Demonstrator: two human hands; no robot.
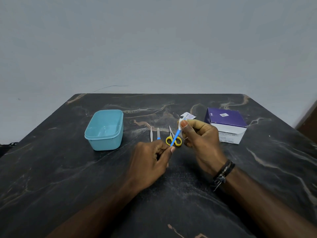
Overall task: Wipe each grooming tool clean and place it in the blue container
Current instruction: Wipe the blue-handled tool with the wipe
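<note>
The blue-handled tool (pixel 176 136) is held slantwise above the table, its lower end pinched between the thumb and curled fingers of the left hand (pixel 151 162) and its upper end buried in a small white wipe (pixel 180 124) that the right hand (pixel 201 140) pinches around it. Held by the tail like this, the tool's working end is free for the wipe to rub over, which I judge to be the reason for the two-ended hold; what kind of tip lies under the wipe cannot be told. The right thumb presses the wipe from the near side, the other fingers curl behind it, and the wrist, wearing dark bracelets (pixel 223 174), is cocked upward. The left hand sits lower and nearer, knuckles up, forearm running in from the bottom edge

Just beyond the hands three more tools lie on the dark marble table (pixel 68 177): a pair of tweezers (pixel 151 134), a blue-tipped file (pixel 158 133) and yellow-handled scissors (pixel 172 139), side by side and within easy reach, seemingly waiting their turn. The blue container (pixel 96 136) stands open to the left, well apart from the hands, and looks empty, so the task appears to be at its first tool. A torn sachet (pixel 188 115) lies behind the right hand, and a purple and white box (pixel 226 125), probably of alcohol swabs, sits at the right
</note>
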